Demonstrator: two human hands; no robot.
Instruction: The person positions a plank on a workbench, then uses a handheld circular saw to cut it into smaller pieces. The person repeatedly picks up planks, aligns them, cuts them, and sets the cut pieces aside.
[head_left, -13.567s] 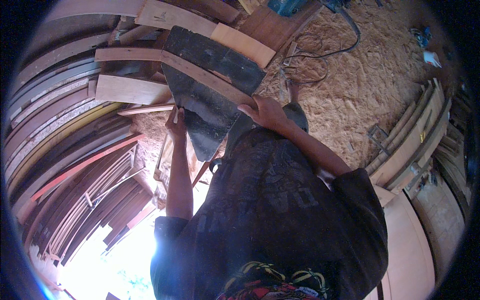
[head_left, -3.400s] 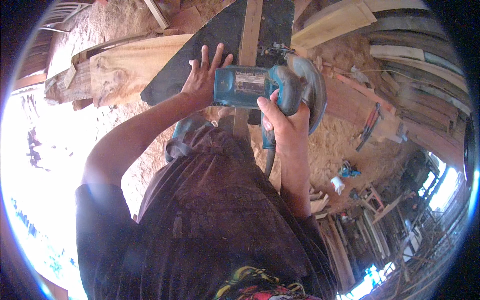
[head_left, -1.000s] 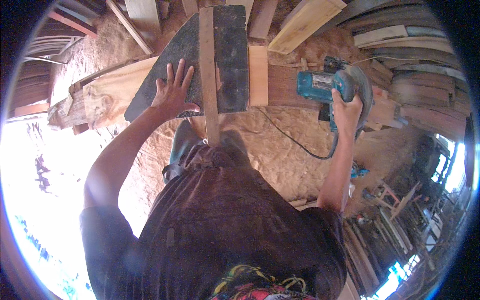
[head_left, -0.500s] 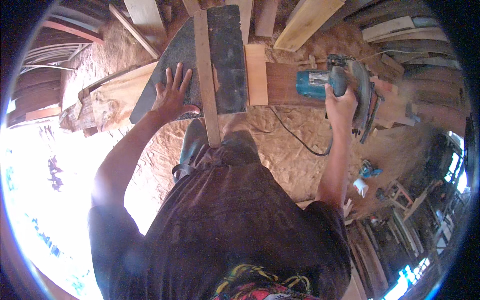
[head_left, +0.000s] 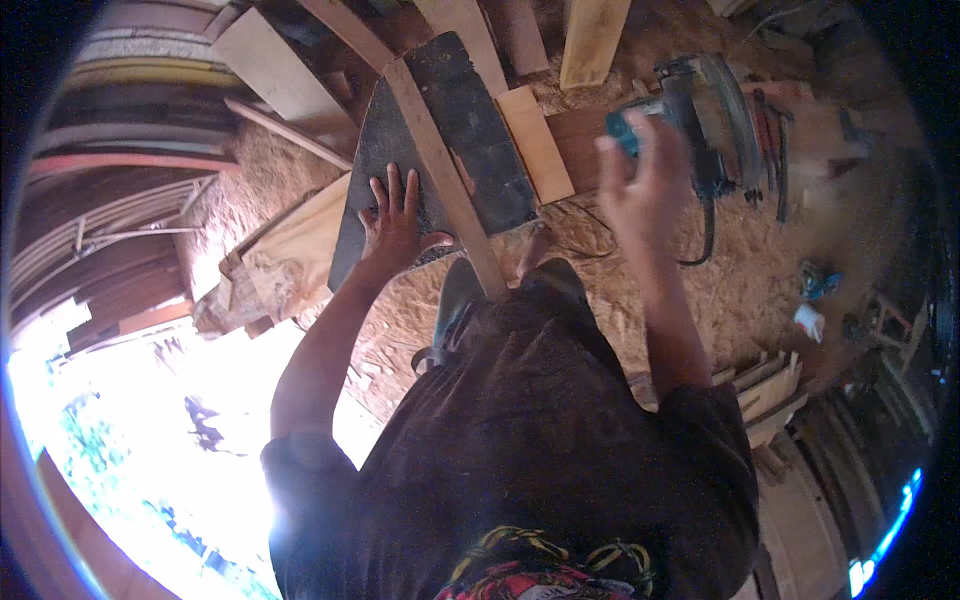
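Observation:
My left hand (head_left: 393,225) lies flat with its fingers spread on a dark board (head_left: 492,140) that has one curved edge. A narrow wooden strip (head_left: 437,155) runs lengthwise across this board, its near end between my legs. My right hand (head_left: 650,185) is raised in front of the circular saw (head_left: 685,110), blurred, its fingers apart with nothing in them. The saw, with a blue motor housing, rests on the wood at the right, partly hidden by that hand. A short pale wood piece (head_left: 537,145) sits beside the dark board.
A light plank (head_left: 300,235) extends to the left under the dark board. Several boards (head_left: 595,40) lie at the far side. Sawdust (head_left: 560,235) covers the ground. A white object (head_left: 809,322) and a blue one (head_left: 818,280) lie at the right. Wood pieces (head_left: 770,400) are stacked near my right elbow.
My right hand has let go of the saw's handle and moved back from it. The view has turned, shifting the scene; my left hand stays on the dark board.

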